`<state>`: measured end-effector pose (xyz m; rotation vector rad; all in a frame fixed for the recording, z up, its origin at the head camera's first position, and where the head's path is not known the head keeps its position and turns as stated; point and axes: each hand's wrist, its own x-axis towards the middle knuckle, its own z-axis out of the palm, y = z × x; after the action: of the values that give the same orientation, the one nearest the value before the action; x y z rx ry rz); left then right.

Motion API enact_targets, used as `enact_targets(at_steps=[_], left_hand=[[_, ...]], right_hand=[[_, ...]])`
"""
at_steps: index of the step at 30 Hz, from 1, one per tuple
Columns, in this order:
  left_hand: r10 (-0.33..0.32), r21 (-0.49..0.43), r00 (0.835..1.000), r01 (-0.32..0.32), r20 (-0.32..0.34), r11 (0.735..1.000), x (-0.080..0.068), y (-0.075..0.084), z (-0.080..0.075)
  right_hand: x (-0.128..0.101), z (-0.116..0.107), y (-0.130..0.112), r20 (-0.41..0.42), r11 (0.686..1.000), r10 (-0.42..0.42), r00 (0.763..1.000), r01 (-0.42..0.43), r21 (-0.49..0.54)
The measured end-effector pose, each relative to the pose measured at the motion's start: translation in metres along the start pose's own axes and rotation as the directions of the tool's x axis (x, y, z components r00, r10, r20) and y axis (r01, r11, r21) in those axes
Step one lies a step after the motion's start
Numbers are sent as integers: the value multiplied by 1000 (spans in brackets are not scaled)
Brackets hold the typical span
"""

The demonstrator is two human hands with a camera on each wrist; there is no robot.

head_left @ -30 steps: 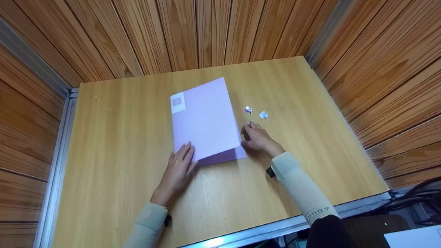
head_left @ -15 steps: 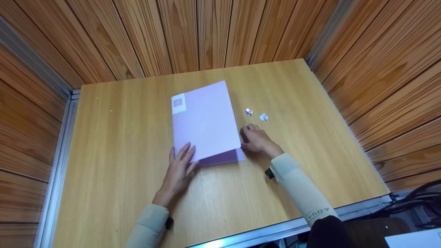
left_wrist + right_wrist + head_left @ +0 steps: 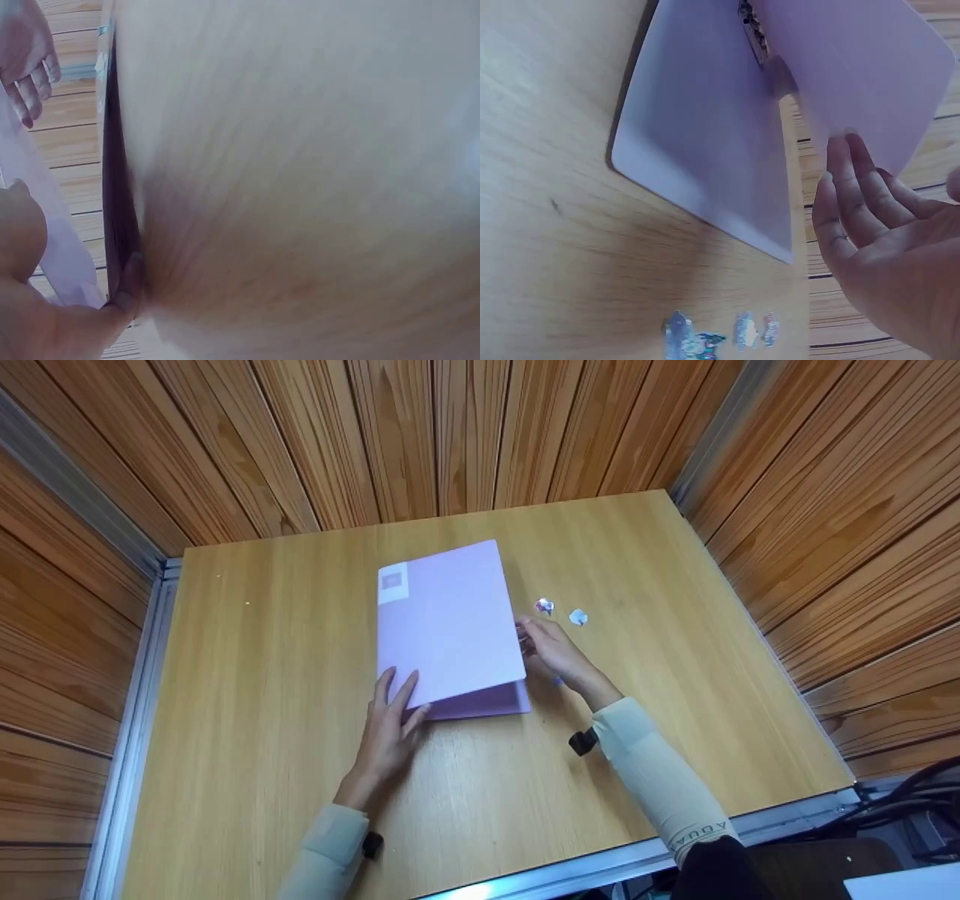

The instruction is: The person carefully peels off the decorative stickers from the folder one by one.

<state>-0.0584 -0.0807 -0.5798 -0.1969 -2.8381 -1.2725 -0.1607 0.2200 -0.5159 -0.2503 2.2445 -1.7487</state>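
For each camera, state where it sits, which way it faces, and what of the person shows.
Head: looks forward and down on the table, the purple folder, both hands and sleeves.
Left wrist: low over the table, mostly blurred; the left hand at the folder's edge, the other hand's fingers beyond.
Right wrist: low beside the folder, its cover lifted; the right hand and small shiny pieces.
All views share the folder.

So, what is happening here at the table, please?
A person sits at a wooden table and is opening a lilac folder. The right hand lifts the front cover at its right edge with straight fingers, so the cover stands a little off the back cover. The left hand rests on the folder's near left corner and steadies it. Three small shiny stickers lie on the table just beyond the right hand.
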Motion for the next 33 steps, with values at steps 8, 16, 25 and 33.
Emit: enact_targets(at_steps=[8,16,25,33], left_hand=[[-54,-165,999,53,-3,985,0,-1,-3],[-158,-224,987,156,5,962,3,1,-14],[-209,-348,977,213,50,913,7,2,-33],[-220,-453,974,217,47,865,8,7,-45]], right_hand=[[-6,1,4,-14,979,39,999,-41,-198],[-6,0,8,0,973,46,999,-44,-228],[-8,0,17,58,954,88,994,-67,-294],[-7,8,24,128,949,90,988,-46,-312]])
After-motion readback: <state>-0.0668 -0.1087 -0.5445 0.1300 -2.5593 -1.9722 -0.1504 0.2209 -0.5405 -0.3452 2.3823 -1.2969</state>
